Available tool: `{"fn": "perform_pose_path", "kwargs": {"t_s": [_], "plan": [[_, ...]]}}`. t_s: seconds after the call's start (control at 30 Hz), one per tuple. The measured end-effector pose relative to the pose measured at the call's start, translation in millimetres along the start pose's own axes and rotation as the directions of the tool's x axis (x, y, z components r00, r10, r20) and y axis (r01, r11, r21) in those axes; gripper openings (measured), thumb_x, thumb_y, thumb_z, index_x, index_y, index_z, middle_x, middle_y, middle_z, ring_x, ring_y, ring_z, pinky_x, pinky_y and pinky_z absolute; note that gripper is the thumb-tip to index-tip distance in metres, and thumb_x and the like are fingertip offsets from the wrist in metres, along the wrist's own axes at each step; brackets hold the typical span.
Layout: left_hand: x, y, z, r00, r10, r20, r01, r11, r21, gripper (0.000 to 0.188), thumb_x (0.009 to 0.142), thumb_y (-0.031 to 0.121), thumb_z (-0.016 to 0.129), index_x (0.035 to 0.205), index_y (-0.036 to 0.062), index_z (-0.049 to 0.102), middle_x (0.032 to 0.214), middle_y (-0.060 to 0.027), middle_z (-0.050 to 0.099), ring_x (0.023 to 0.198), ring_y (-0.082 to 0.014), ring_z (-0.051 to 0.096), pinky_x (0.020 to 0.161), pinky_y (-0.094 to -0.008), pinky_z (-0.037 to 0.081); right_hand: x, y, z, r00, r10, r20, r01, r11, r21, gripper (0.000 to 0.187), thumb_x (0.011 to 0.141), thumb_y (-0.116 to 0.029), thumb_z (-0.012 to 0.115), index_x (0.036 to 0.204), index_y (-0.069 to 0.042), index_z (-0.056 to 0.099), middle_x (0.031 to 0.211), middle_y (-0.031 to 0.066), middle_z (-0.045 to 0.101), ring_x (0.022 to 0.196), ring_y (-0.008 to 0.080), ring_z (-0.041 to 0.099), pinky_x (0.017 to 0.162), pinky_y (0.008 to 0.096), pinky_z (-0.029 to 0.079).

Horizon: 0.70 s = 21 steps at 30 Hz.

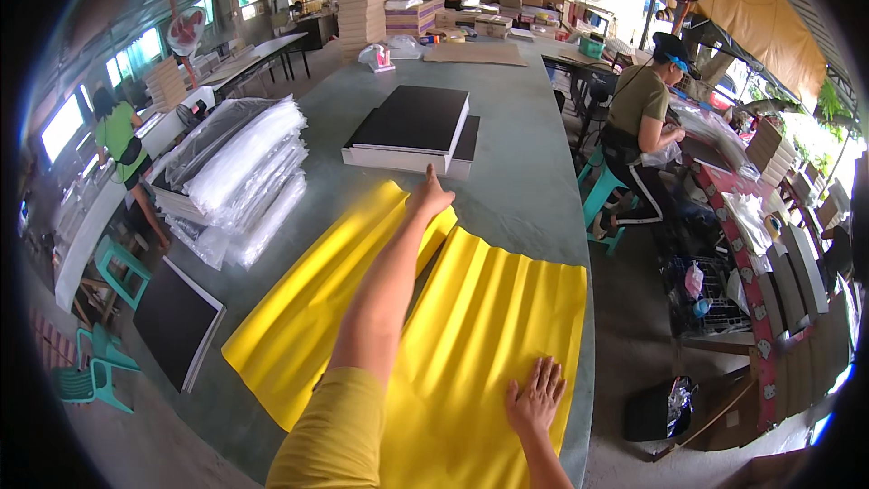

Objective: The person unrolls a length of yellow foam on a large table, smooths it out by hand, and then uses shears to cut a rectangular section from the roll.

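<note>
My left arm reaches far across the table. My left hand (430, 195) is over the top corner of a yellow sheet (308, 299), thumb and index finger spread; its other fingers are hidden. The fingertip comes up to the front edge of a stack of black-topped, white-edged boards (412, 122). That yellow sheet is blurred along its far edge. My right hand (536, 394) lies flat, fingers extended, on a second, rippled yellow sheet (489, 326) at the near right. A narrow gap parts the two sheets beyond my forearm.
Clear-plastic-wrapped packs (235, 172) are piled at the left, with a black board (176, 321) at the table's left edge. Beyond stand a small box (380, 59), brown cardboard (475, 54) and cartons (362, 23). One person (638, 118) sits working at the right; another (120, 136) stands left.
</note>
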State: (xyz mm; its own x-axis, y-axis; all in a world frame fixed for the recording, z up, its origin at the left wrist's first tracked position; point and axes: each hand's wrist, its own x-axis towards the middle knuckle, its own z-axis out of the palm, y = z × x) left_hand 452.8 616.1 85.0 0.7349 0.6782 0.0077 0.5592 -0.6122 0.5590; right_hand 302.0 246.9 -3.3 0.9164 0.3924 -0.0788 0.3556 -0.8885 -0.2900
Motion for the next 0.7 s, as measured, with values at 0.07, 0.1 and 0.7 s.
{"fn": "perform_pose_path", "kwargs": {"t_s": [0.07, 0.1, 0.7], "plan": [[-17, -14, 16, 0.992, 0.117, 0.049, -0.116, 0.993, -0.010, 0.076, 0.078, 0.040, 0.054, 0.138, 0.0118, 0.017, 0.114, -0.0201, 0.053, 0.103, -0.0328, 0.052, 0.085, -0.0436, 0.041, -1, -1, 5, 0.999, -0.030, -0.024, 0.030, 1.000, 0.010, 0.066, 0.085, -0.041, 0.035, 0.135, 0.000, 0.021, 0.142, 0.0166, 0.015, 0.133, 0.0316, 0.009, 0.107, 0.0444, 0.004], [-42, -9, 33, 0.971, 0.229, 0.061, -0.237, 0.953, 0.189, 0.072, 0.080, 0.045, 0.050, 0.138, 0.0158, 0.018, 0.121, -0.0203, 0.045, 0.111, -0.0337, 0.043, 0.089, -0.0460, 0.037, 2, 5, 5, 0.999, -0.019, -0.048, 0.019, 1.000, 0.006, 0.066, 0.085, -0.040, 0.036, 0.135, 0.000, 0.021, 0.142, 0.0176, 0.016, 0.132, 0.0328, 0.010, 0.107, 0.0451, 0.005], [-172, -59, 48, 0.974, 0.089, 0.210, 0.004, 0.914, -0.405, 0.083, 0.067, 0.022, 0.072, 0.133, 0.0070, 0.024, 0.120, -0.0226, 0.048, 0.106, -0.0320, 0.051, 0.090, -0.0359, 0.041, 33, 62, -39, 0.994, 0.025, 0.109, -0.033, 0.997, 0.068, 0.061, 0.084, -0.042, 0.044, 0.133, -0.008, 0.029, 0.139, 0.0116, 0.025, 0.130, 0.0278, 0.019, 0.104, 0.0427, 0.017]]}}
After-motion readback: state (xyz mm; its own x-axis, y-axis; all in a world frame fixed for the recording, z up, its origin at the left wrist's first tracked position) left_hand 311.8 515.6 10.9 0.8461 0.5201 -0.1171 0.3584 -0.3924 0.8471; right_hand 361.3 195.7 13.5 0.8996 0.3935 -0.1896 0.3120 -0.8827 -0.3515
